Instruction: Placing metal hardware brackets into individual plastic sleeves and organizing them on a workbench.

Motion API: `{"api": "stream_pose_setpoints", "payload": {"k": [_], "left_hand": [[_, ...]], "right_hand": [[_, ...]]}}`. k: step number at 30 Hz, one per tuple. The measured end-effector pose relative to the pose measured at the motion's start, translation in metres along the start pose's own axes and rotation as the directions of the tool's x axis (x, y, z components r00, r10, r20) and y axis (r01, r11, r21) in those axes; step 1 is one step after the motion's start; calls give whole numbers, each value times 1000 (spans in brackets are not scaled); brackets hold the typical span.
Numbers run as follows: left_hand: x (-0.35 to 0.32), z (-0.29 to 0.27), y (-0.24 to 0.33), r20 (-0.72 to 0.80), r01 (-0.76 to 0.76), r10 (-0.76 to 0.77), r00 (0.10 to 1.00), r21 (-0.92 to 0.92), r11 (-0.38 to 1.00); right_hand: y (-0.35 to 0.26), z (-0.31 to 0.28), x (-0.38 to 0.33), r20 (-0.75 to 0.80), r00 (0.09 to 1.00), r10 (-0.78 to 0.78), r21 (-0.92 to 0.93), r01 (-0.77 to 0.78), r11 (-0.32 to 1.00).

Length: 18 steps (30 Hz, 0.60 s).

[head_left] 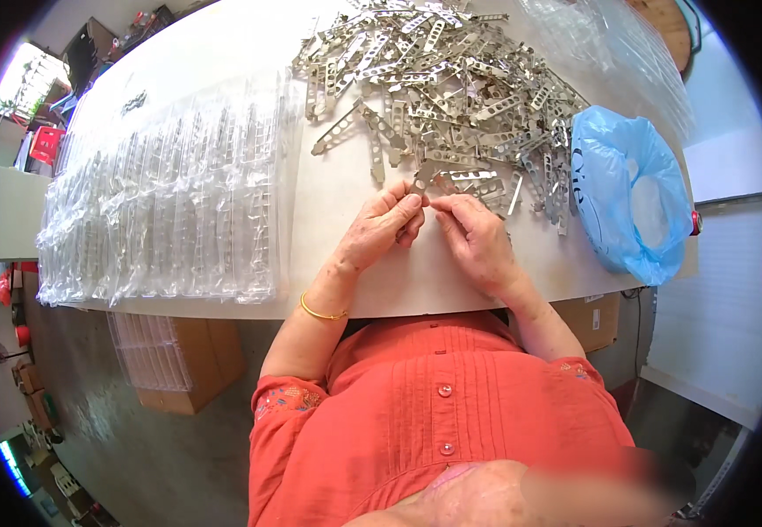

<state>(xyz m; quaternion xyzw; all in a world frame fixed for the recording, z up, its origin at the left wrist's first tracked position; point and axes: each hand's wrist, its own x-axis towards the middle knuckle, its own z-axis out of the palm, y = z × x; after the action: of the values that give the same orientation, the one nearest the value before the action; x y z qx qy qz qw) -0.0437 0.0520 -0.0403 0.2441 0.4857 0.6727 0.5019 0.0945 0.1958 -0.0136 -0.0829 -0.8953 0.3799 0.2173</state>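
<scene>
Both my hands meet over the table, just in front of a big pile of perforated metal strips [460, 79]. My left hand [385, 220], with a gold bangle on its wrist, pinches a flat metal strip [421, 179] between thumb and fingers. The strip has round holes and points away from me. My right hand [473, 237] is closed, its thumb and finger pressed together beside the strip's near end. Whether it grips the strip or some small piece, I cannot make out. A few loose strips lie right beyond my fingertips.
Clear plastic trays [161, 193] with rows of compartments cover the table's left side. At the right edge stands an open blue plastic bag [631, 193]. Clear plastic sheeting [614, 53] lies at the far right. Cardboard boxes [192, 360] stand below the table's front edge.
</scene>
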Motion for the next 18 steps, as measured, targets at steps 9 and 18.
{"api": "stream_pose_setpoints", "payload": {"k": [9, 18], "left_hand": [[0, -1, -1, -17, 12, -12, 1000, 3, 1000], [0, -2, 1, -55, -35, 34, 998, -15, 999]], "right_hand": [[-1, -2, -2, -6, 1000, -24, -94, 23, 995], [5, 24, -19, 39, 982, -183, -65, 185, 981]]}}
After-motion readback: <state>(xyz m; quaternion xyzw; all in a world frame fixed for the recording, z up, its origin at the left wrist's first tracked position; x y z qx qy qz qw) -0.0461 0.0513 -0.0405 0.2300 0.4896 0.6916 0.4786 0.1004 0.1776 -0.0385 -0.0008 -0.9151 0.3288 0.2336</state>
